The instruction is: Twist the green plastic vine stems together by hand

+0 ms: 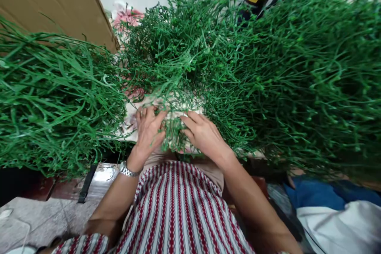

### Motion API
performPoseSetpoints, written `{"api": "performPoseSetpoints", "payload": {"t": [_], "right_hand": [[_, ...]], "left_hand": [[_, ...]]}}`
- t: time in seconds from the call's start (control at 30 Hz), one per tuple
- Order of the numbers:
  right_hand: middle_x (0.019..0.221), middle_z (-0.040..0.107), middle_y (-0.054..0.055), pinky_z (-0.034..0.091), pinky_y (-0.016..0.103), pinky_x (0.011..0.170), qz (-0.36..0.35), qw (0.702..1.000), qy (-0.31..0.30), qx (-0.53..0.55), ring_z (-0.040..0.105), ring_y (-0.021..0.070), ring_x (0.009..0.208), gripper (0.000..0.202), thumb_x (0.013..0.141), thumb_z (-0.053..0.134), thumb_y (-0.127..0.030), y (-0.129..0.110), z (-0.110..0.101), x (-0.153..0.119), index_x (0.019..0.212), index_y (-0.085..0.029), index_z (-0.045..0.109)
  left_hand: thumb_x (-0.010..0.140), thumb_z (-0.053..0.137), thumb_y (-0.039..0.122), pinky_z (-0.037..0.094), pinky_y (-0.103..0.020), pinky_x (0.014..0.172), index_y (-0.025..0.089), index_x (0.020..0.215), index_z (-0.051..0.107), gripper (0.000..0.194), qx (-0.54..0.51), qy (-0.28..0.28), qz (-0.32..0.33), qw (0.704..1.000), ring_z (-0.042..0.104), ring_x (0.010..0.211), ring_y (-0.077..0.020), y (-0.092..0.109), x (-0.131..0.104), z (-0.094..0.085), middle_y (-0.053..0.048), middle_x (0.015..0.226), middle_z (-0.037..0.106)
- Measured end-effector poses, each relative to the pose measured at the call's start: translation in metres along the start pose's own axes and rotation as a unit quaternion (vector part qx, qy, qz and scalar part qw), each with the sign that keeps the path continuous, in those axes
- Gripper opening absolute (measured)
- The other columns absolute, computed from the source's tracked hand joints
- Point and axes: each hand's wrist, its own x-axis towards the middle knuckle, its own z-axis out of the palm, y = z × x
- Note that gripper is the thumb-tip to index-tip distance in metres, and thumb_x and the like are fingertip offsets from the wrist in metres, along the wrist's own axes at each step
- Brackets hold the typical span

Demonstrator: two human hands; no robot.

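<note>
Thin green plant stems (174, 130), near centre, are flanked by bare left hand (149, 129) and bare right hand (202, 133), fingers slightly spread, seemingly to keep them bunched.

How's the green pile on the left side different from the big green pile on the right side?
The left pile shows many flat, ribbon-like strands; the right pile is mostly thin stems with little knobby tips.
The right pile fills more of the picture than the left pile.
The left pile lies by the brown cardboard; the right pile is away from it.
Both are green and tangled.
</note>
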Motion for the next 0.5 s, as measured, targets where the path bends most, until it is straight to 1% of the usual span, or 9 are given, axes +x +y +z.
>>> {"api": "performPoseSetpoints", "payload": {"t": [0.07, 0.13, 0.17, 0.23, 0.3, 0.4, 0.5], "right_hand": [[0.099, 0.06, 0.01, 0.047, 0.033, 0.081, 0.007, 0.999, 0.035, -0.009, 0.056, 0.0201, 0.086, 0.026, 0.086, 0.043, -0.012, 0.005, 0.002, 0.02, 0.105, -0.014, 0.06], [0.099, 0.06, 0.009, 0.046, 0.032, 0.08, 0.034, 0.996, 0.081, -0.023, 0.055, 0.0201, 0.087, 0.027, 0.086, 0.04, -0.012, 0.009, -0.002, 0.031, 0.101, -0.015, 0.063], [0.097, 0.06, 0.008, 0.045, 0.031, 0.078, 0.049, 0.994, 0.097, -0.03, 0.055, 0.02, 0.087, 0.027, 0.087, 0.04, -0.013, 0.011, -0.005, 0.032, 0.101, -0.016, 0.063], [0.089, 0.06, 0.007, 0.044, 0.03, 0.071, 0.066, 0.992, 0.098, -0.039, 0.055, 0.019, 0.081, 0.027, 0.087, 0.041, -0.016, 0.013, -0.01, 0.024, 0.101, -0.019, 0.064], [0.082, 0.059, 0.006, 0.044, 0.028, 0.067, 0.063, 0.994, 0.083, -0.028, 0.054, 0.0174, 0.076, 0.028, 0.087, 0.041, -0.017, 0.015, -0.013, 0.009, 0.103, -0.021, 0.064], [0.09, 0.06, 0.007, 0.046, 0.028, 0.071, 0.048, 0.994, 0.101, 0.01, 0.055, 0.0171, 0.083, 0.028, 0.088, 0.041, -0.016, 0.017, -0.011, -0.015, 0.107, -0.019, 0.062], [0.094, 0.061, 0.008, 0.047, 0.031, 0.078, 0.035, 0.992, 0.114, 0.034, 0.055, 0.0184, 0.087, 0.024, 0.089, 0.044, -0.018, 0.017, -0.009, -0.031, 0.104, -0.016, 0.063]], "left_hand": [[0.074, 0.048, 0.022, 0.03, -0.052, 0.097, 0.022, 0.119, 0.056, 0.046, -0.004, 0.025, -0.01, 1.0, 0.043, 0.108, -0.0338, -0.008, 0.012, 0.0, -0.013, 0.114, 0.048], [0.074, 0.049, 0.025, 0.029, -0.052, 0.1, 0.021, 0.124, 0.052, 0.05, -0.025, 0.039, -0.01, 0.999, 0.042, 0.113, -0.0346, -0.015, 0.02, 0.0, -0.013, 0.123, 0.046], [0.075, 0.049, 0.026, 0.03, -0.051, 0.101, 0.021, 0.128, 0.048, 0.053, -0.038, 0.04, -0.012, 0.998, 0.041, 0.116, -0.0343, -0.017, 0.021, 0.0, -0.013, 0.126, 0.045], [0.077, 0.048, 0.022, 0.032, -0.049, 0.103, 0.022, 0.133, 0.042, 0.057, -0.065, 0.034, -0.025, 0.997, 0.04, 0.121, -0.0321, -0.018, 0.015, 0.0, -0.012, 0.131, 0.043], [0.077, 0.048, 0.019, 0.031, -0.047, 0.106, 0.023, 0.137, 0.036, 0.061, -0.093, 0.026, -0.037, 0.995, 0.037, 0.127, -0.0296, -0.017, 0.003, -0.001, -0.012, 0.138, 0.038], [0.075, 0.052, 0.016, 0.029, -0.046, 0.109, 0.024, 0.141, 0.028, 0.071, -0.11, 0.012, -0.037, 0.993, 0.027, 0.135, -0.0293, -0.017, -0.016, -0.008, -0.01, 0.149, 0.024], [0.074, 0.052, 0.011, 0.024, -0.049, 0.111, 0.026, 0.143, 0.022, 0.076, -0.094, -0.015, -0.002, 0.995, 0.017, 0.14, -0.0302, -0.017, -0.027, -0.021, -0.007, 0.154, 0.01]]}}
